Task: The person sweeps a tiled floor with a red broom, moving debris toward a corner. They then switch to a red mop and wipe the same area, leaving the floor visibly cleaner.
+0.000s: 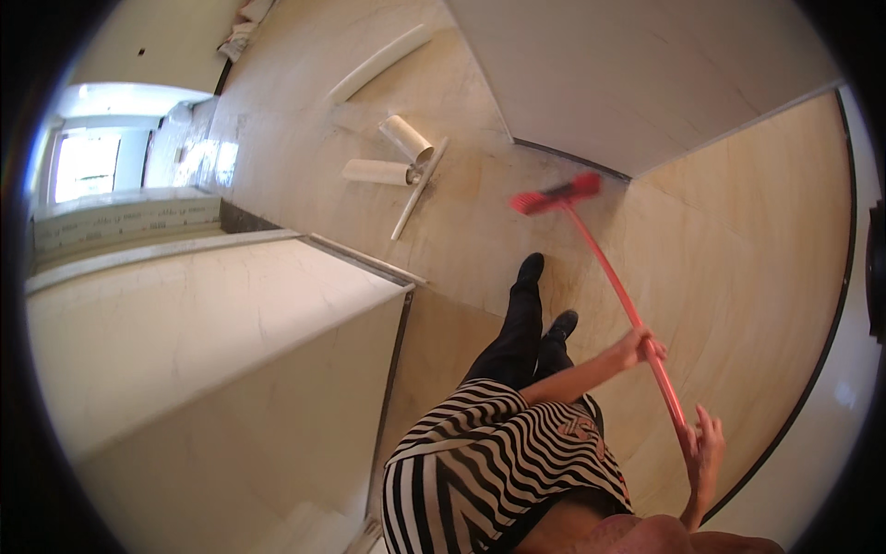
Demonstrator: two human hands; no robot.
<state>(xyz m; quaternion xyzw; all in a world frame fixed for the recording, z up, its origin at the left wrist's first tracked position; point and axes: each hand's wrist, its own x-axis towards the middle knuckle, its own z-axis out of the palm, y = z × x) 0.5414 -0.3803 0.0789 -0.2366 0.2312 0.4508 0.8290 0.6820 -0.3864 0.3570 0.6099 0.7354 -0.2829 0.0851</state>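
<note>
A red push broom lies slanted across the right half of the view, its bristled head (557,195) on the floor near the corner of a wall panel. My left hand (638,347) is closed around the middle of the red broom handle (609,273). Nearer the handle's upper end is my right hand (704,438), with the handle against the palm and some fingers raised. On the floor ahead lie two short pale tubes (407,138), a thin pale strip (420,190) touching them, and some dark debris beside the strip.
A long curved pale piece (379,64) lies farther off on the floor. A marble-patterned block (221,277) stands at left, with a thin strip (367,260) along its edge. A large panel (623,83) rises at upper right. Dark edging (824,332) borders the right wall.
</note>
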